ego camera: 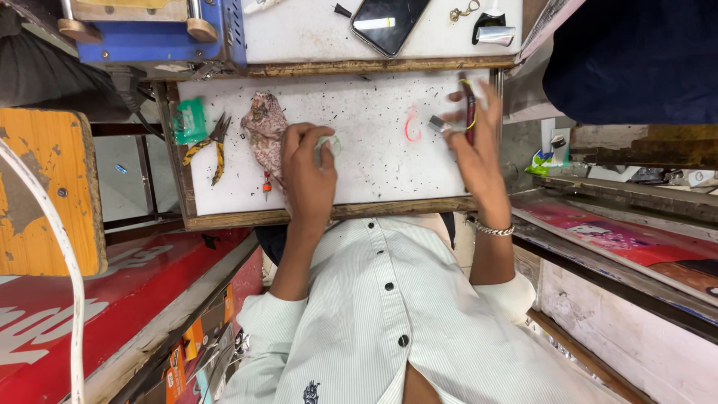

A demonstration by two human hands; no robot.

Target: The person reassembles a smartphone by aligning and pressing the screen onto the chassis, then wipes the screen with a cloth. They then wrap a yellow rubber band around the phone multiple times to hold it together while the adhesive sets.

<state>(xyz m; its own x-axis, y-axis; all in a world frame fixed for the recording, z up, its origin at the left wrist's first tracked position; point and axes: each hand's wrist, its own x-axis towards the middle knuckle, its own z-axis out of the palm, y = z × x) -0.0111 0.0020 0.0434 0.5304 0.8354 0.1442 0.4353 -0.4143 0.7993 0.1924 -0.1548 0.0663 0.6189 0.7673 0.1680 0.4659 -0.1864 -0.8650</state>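
My left hand (310, 176) rests on the white work board (359, 179), its fingers curled around a small pale round object (330, 144). My right hand (473, 146), with a metal bracelet on the wrist, is at the board's right edge. It holds a thin dark red tool (470, 105) with a yellow wire along it. Its fingertips touch a small grey metal piece (437, 123). A loop of red wire (411, 124) lies on the board between the two hands. Black specks litter the board.
Yellow-handled pliers (214, 147), a green packet (191, 120) and a patterned cloth (263, 126) lie at the board's left. Behind it are a phone (389, 22), a blue machine (161, 37) and a small silver part (495, 34). A wooden stool (48, 191) stands at left.
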